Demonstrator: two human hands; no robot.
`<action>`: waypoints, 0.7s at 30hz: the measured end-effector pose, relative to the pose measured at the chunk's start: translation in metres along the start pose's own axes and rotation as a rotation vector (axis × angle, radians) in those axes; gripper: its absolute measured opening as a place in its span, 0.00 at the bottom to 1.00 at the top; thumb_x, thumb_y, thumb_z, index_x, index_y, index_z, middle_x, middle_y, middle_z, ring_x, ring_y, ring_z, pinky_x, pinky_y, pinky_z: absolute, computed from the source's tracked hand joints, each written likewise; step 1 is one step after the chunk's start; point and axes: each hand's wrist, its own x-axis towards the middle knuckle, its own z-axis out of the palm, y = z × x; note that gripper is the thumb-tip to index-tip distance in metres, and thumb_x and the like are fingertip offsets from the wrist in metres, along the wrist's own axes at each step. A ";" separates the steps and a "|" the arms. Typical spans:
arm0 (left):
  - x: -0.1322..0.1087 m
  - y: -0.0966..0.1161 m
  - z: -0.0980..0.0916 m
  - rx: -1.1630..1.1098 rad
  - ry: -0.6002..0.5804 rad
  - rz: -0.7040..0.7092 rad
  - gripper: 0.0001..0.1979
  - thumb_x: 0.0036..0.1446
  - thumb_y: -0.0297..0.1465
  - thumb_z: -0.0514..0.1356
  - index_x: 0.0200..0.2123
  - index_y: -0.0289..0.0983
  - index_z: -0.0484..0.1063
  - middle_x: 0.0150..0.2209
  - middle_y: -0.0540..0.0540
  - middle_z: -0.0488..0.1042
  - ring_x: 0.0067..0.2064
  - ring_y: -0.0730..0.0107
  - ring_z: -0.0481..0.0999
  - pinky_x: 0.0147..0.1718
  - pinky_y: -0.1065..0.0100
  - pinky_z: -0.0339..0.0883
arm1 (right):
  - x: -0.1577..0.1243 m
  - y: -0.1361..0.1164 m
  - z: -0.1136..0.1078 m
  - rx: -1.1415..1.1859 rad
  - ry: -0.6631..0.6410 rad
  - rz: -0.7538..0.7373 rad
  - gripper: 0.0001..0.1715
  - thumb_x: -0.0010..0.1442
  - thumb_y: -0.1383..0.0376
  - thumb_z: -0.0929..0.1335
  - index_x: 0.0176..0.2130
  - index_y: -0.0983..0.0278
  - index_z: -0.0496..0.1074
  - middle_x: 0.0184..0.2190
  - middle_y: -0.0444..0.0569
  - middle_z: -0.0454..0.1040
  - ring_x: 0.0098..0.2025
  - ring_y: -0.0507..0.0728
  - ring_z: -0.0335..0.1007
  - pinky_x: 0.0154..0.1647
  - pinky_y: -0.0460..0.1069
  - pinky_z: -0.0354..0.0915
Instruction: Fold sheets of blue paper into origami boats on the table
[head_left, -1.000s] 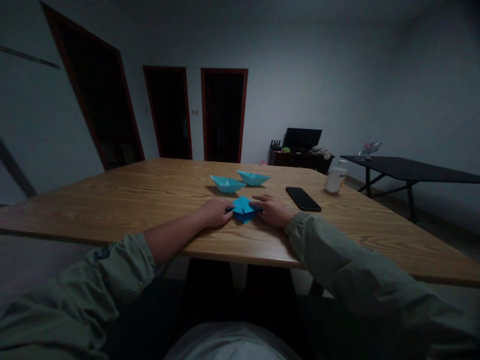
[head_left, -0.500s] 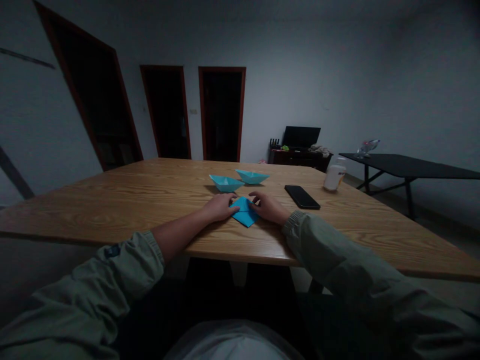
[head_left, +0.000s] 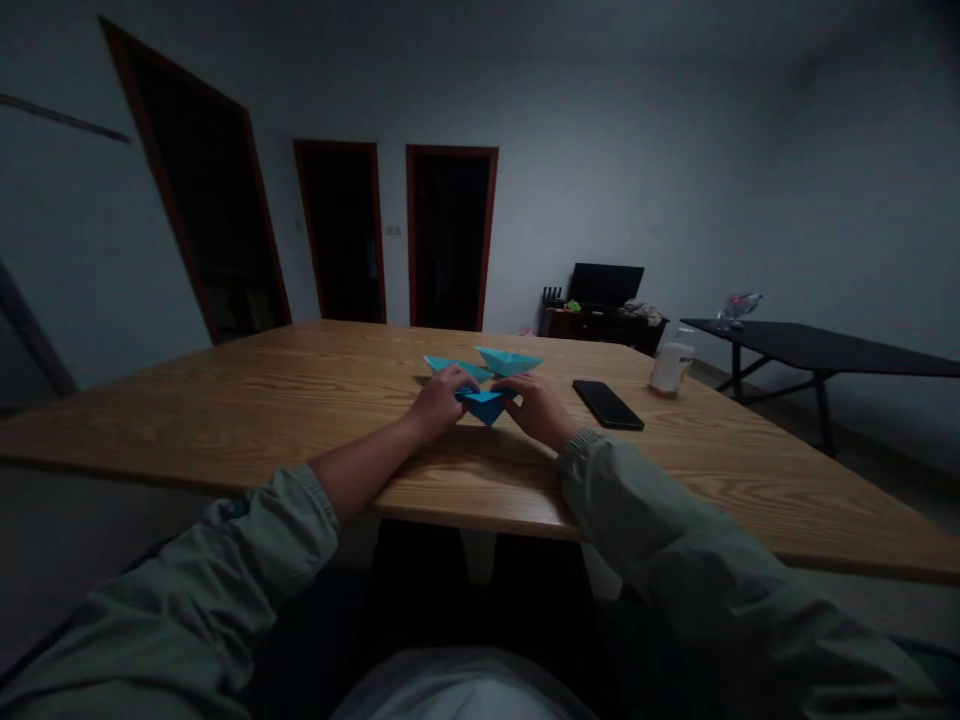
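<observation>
Between my hands is a piece of folded blue paper (head_left: 489, 408), raised a little off the wooden table (head_left: 300, 385) and tilted, with a pointed corner facing me. My left hand (head_left: 444, 402) pinches its left side between thumb and fingers. On the opposite side my right hand (head_left: 534, 405) grips the paper the same way. Just beyond my fingers stand two light blue paper boats: the left boat (head_left: 454, 367) is partly covered by my left hand, and the right boat (head_left: 510, 361) shows nearly whole.
A black phone (head_left: 607, 404) lies right of my hands, with a white bottle (head_left: 672, 364) farther right. Past the table, a dark cabinet (head_left: 600, 327) carries a monitor (head_left: 606, 285). A black table (head_left: 810, 345) stands at the right wall.
The blue paper lay flat as a diamond between my hands; now it is lifted and tilted, its top edge folded or opened. Both hands have closed on its sides.
</observation>
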 end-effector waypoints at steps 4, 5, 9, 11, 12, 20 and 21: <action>-0.006 0.007 -0.011 0.021 -0.046 0.095 0.08 0.58 0.32 0.59 0.36 0.36 0.77 0.37 0.44 0.76 0.41 0.64 0.73 0.46 0.63 0.65 | -0.005 -0.009 -0.009 -0.100 -0.042 -0.103 0.10 0.63 0.65 0.65 0.40 0.64 0.76 0.39 0.54 0.77 0.45 0.60 0.70 0.51 0.56 0.61; -0.008 0.007 -0.010 -0.006 -0.092 0.055 0.11 0.59 0.35 0.57 0.37 0.36 0.77 0.36 0.45 0.76 0.39 0.64 0.73 0.44 0.63 0.66 | -0.007 -0.008 -0.008 -0.075 -0.074 -0.067 0.12 0.64 0.63 0.64 0.40 0.64 0.76 0.38 0.54 0.77 0.43 0.59 0.71 0.49 0.54 0.62; -0.014 -0.004 -0.002 -0.166 -0.130 -0.153 0.19 0.58 0.38 0.58 0.50 0.36 0.72 0.37 0.45 0.77 0.37 0.66 0.74 0.37 0.67 0.67 | -0.017 0.004 0.003 0.120 -0.152 0.153 0.21 0.64 0.60 0.63 0.54 0.65 0.68 0.36 0.50 0.76 0.34 0.55 0.70 0.38 0.49 0.65; -0.013 -0.011 0.002 -0.226 -0.117 -0.210 0.25 0.56 0.37 0.59 0.57 0.36 0.67 0.37 0.45 0.76 0.36 0.67 0.74 0.35 0.68 0.68 | -0.020 0.009 0.009 0.175 -0.190 0.206 0.29 0.63 0.61 0.64 0.61 0.63 0.60 0.38 0.49 0.75 0.32 0.53 0.70 0.36 0.48 0.66; -0.013 -0.013 0.003 -0.235 -0.124 -0.229 0.26 0.56 0.36 0.59 0.58 0.36 0.65 0.36 0.45 0.76 0.35 0.67 0.74 0.34 0.68 0.68 | -0.021 0.010 0.011 0.176 -0.207 0.207 0.31 0.62 0.62 0.64 0.63 0.62 0.57 0.41 0.50 0.75 0.31 0.52 0.69 0.36 0.48 0.66; -0.011 -0.012 0.005 0.198 -0.312 -0.200 0.18 0.59 0.42 0.54 0.36 0.38 0.78 0.37 0.42 0.78 0.39 0.60 0.76 0.39 0.66 0.65 | -0.017 -0.010 0.009 -0.174 -0.347 -0.060 0.29 0.57 0.53 0.68 0.56 0.58 0.70 0.54 0.55 0.70 0.51 0.62 0.69 0.53 0.54 0.61; -0.011 -0.012 0.005 0.209 -0.339 -0.210 0.20 0.59 0.45 0.53 0.35 0.38 0.78 0.36 0.42 0.79 0.39 0.60 0.76 0.38 0.66 0.65 | -0.016 -0.012 0.009 -0.195 -0.382 -0.066 0.27 0.58 0.53 0.68 0.55 0.59 0.71 0.51 0.56 0.72 0.49 0.62 0.70 0.51 0.53 0.62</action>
